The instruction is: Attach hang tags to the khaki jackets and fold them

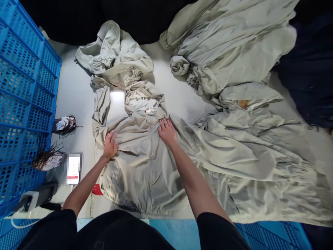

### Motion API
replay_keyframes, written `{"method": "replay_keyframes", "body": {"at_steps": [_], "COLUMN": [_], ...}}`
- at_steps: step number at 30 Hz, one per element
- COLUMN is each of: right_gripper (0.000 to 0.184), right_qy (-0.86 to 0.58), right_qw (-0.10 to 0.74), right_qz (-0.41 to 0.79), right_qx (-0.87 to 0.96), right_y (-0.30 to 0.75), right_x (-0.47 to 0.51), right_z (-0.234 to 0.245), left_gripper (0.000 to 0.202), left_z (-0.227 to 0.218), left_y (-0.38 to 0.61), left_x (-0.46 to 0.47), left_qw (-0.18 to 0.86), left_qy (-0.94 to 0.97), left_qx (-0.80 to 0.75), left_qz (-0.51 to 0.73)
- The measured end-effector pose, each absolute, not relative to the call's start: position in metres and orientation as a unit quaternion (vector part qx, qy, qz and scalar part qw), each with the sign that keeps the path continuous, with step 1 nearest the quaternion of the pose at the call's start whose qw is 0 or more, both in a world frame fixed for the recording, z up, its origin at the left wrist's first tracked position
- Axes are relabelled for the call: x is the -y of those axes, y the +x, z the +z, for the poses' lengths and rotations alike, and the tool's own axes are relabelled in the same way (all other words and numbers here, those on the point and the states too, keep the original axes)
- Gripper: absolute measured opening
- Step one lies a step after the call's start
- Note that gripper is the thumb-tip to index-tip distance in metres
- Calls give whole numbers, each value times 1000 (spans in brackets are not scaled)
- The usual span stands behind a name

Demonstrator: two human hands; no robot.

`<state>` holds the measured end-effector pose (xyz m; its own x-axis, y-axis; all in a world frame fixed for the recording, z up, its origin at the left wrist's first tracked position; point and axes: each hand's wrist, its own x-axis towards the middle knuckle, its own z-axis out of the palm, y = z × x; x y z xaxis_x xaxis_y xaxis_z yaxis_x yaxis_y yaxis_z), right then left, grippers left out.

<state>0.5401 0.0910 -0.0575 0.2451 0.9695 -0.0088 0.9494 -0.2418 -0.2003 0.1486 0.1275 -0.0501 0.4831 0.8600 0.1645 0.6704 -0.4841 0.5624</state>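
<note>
A grey-beige hooded jacket [135, 163] lies spread on the white table [179, 93], its front zip running down the middle. My left hand [110, 145] rests on the jacket's left side near the sleeve, fingers stretched out. Flat on the upper chest, just right of the zip, lies my right hand [167, 131], with its fingers extended. Above both hands is the jacket's hood [145, 99], with a small white label at the neck. One sleeve [102, 104] points away from me at the left.
Blue plastic crates [28, 86] stand along the left edge. Near them lie two bundles of dark cords [65, 124], a phone [73, 169] and a grey-and-white device [36, 198]. More grey garments [241, 45] are heaped at the right, and another crumpled garment [117, 55] lies at the back.
</note>
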Motion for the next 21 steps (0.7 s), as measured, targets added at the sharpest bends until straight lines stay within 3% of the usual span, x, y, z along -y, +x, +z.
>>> {"method": "replay_keyframes", "body": {"at_steps": [6,10,14,17,21], "right_gripper": [56,56,54,52,54], "right_qy": [-766,-643,-619,-602,-628], "right_qw": [120,163,154,155,164], "right_qz": [53,99,128,111,111], "right_qx": [630,742,759,775,752], "right_y": [475,379,315,305,317], "right_x": [-112,-107,-106,-118,-156], "right_z": [-30,-19,-20,-28,-48], "left_gripper": [52,61,44,32,37], "left_z": [-29,-26,-24,-22,-20], "left_y": [109,69,58,55,46], "left_x": [-67,7,43,59,76], "left_qw": [206,271,314,312,344], "left_qy": [766,699,661,653,607], "left_qx": [-548,-636,-677,-684,-703], "left_qz": [265,182,81,94,139]}}
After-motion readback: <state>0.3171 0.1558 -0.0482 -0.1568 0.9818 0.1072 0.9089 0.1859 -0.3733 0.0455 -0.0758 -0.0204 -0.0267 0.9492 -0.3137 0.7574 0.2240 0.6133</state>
